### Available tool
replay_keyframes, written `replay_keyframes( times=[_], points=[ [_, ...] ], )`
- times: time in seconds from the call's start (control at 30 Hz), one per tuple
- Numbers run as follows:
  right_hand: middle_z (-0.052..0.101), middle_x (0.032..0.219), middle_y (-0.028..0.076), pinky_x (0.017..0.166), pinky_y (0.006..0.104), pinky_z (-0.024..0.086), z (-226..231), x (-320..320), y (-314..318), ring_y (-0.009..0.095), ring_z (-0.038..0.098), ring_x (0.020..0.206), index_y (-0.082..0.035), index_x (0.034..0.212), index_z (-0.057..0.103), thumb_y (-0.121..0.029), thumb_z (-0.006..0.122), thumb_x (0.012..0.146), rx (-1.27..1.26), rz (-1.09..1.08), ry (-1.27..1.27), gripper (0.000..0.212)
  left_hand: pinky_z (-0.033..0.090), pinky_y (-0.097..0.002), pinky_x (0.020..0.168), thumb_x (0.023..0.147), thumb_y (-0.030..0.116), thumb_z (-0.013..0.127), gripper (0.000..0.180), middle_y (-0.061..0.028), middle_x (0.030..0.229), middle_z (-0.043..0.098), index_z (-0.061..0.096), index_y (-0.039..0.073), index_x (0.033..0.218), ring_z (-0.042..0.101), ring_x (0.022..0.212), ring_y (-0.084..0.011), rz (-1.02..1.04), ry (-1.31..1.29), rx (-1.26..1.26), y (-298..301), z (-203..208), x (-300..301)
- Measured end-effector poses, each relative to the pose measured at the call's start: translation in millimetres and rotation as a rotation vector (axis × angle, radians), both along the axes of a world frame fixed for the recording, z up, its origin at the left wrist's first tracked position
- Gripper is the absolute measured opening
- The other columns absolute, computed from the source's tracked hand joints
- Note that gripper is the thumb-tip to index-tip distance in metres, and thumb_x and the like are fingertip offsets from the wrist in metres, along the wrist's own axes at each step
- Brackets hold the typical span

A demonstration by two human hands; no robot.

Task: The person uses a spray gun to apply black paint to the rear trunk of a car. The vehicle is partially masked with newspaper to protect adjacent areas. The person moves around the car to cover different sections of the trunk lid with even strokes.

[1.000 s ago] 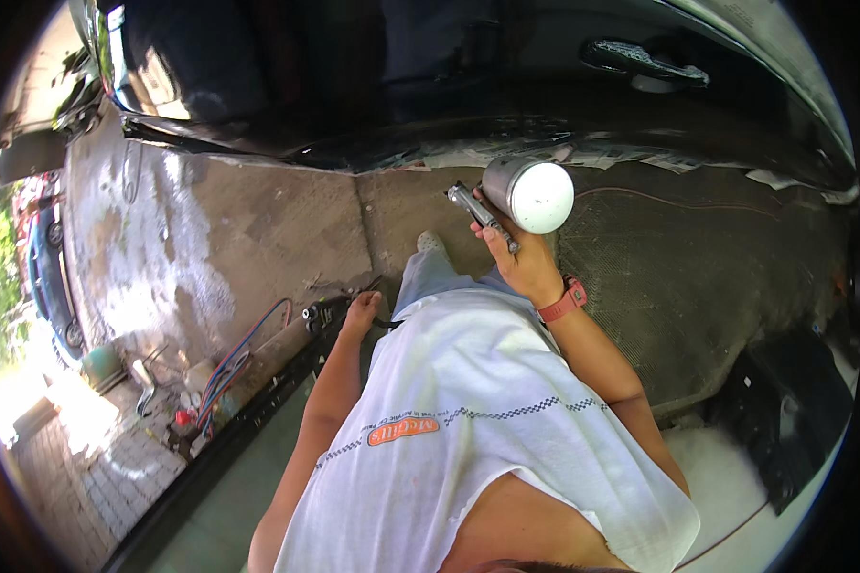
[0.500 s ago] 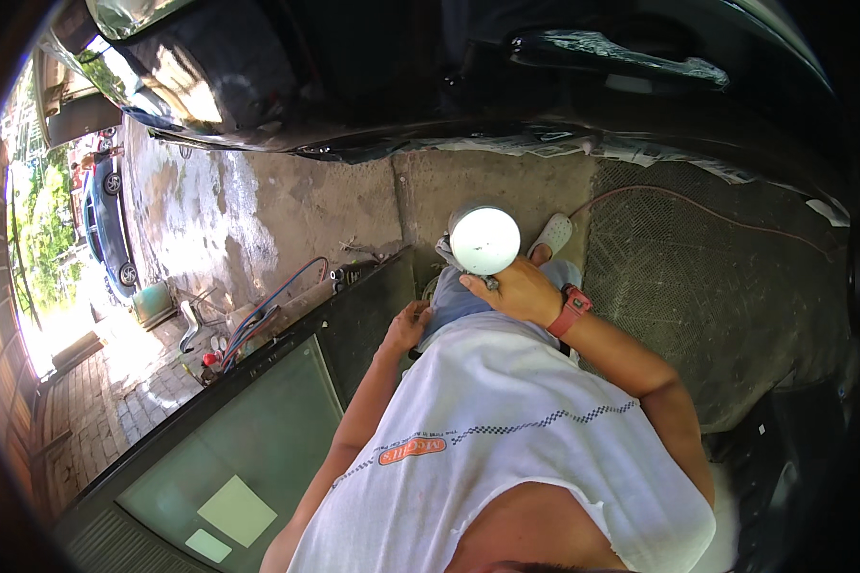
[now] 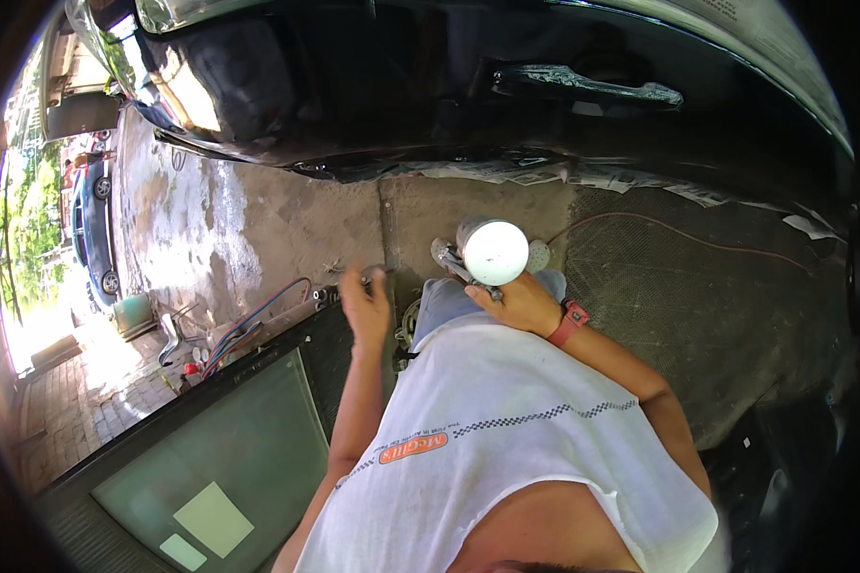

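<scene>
Left grip (image 3: 364, 311): raised, thumb and fingers spread. Right grip (image 3: 524, 307): forearm angled inward, fingers wrapped around spray gun (image 3: 451, 258) with white-topped cup (image 3: 496, 253).

White cup lid (image 3: 497, 254), red wristwatch (image 3: 572, 322), white shirt (image 3: 506, 377) with black checkered band (image 3: 516, 420), black car (image 3: 373, 105).

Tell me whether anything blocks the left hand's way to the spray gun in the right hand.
Nothing visible does. Between the left hand and the spray gun in the right hand is an open gap, with concrete floor showing behind it.
</scene>
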State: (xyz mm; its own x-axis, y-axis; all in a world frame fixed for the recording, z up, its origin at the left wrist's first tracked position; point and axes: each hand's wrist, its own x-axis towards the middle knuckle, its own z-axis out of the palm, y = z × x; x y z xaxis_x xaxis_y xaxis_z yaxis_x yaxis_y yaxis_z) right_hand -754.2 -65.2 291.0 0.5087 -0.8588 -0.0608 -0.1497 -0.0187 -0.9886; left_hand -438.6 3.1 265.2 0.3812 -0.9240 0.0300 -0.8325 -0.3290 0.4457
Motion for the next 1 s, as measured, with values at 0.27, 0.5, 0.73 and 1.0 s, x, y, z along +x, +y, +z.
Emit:
replay_keyframes(
  times=[0.27, 0.5, 0.73, 1.0],
  points=[
    [0.071, 0.115, 0.023, 0.089, 0.0459, 0.055, -5, 5, 16, 0.042, 0.068, 0.103, -0.007, 0.129, 0.066, -0.036, 0.066, 0.097, -0.052, -0.06, 0.091, 0.044, 0.027, -0.0367, 0.122, 0.097, 0.055, 0.058, 0.074, -0.0123, 0.159, 0.038, 0.036, 0.013, 0.153, 0.036, 0.147, -0.0235, -0.148, -0.084, -1.496, -78, 307, -52],
    [0.072, 0.114, 0.023, 0.086, 0.0471, 0.055, 5, 36, 26, 0.043, 0.069, 0.099, -0.008, 0.128, 0.066, -0.042, 0.063, 0.098, -0.077, -0.164, 0.156, 0.046, 0.03, -0.041, 0.12, 0.1, 0.059, 0.052, 0.061, -0.0057, 0.145, 0.057, 0.054, 0.015, 0.144, 0.047, 0.138, -0.0197, -0.665, -0.365, -1.896, -41, 383, -44],
    [0.072, 0.111, 0.022, 0.084, 0.0463, 0.056, 19, 72, 34, 0.041, 0.07, 0.096, -0.009, 0.129, 0.065, -0.044, 0.061, 0.1, -0.095, -0.121, 0.181, 0.046, 0.021, -0.0461, 0.123, 0.099, 0.068, 0.041, 0.081, -0.0082, 0.157, 0.043, 0.04, 0.01, 0.156, 0.033, 0.148, -0.0271, -0.979, 0.273, -1.989, -44, 381, -25],
    [0.072, 0.107, 0.023, 0.083, 0.0462, 0.055, 17, 86, 38, 0.042, 0.069, 0.094, -0.01, 0.129, 0.065, -0.044, 0.06, 0.101, -0.103, -0.15, 0.211, 0.045, 0.02, -0.0437, 0.123, 0.101, 0.065, 0.04, 0.076, -0.006, 0.159, 0.041, 0.04, 0.012, 0.155, 0.031, 0.15, -0.0261, -1.143, 0.014, -1.544, -26, 388, 37]
  ],
)
